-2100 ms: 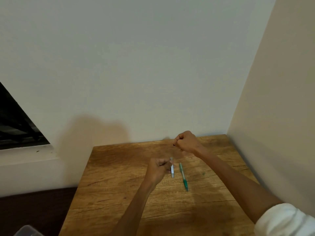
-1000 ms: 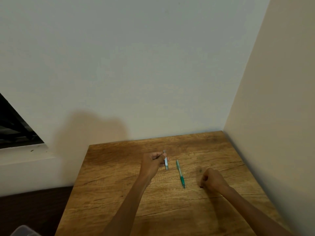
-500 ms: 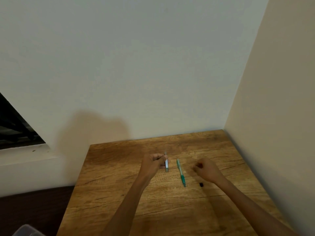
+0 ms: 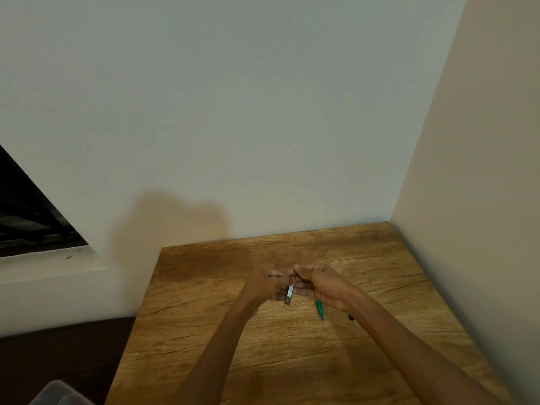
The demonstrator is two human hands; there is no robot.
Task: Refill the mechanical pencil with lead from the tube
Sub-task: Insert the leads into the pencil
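Note:
My left hand (image 4: 264, 285) grips a small clear lead tube (image 4: 289, 294), held tilted just above the wooden table (image 4: 198, 323). My right hand (image 4: 321, 283) has come against it from the right, its curled thumb and fingers pinching at the tube's upper end. Whether a lead is between those fingertips is too small to see. The green mechanical pencil (image 4: 320, 309) lies on the table under my right hand, with only its lower part showing. A tiny black cap (image 4: 350, 318) lies on the wood to the pencil's right, beside my right wrist.
The table stands in a corner, with a white wall behind and a beige wall (image 4: 473, 200) along its right edge. A dark window opening (image 4: 26, 223) is at the left. A clear plastic container (image 4: 55, 394) shows at the bottom left, off the table.
My right hand set the black cap down on the table at the right, then moved left to meet the tube in my left hand. The pencil has not moved.

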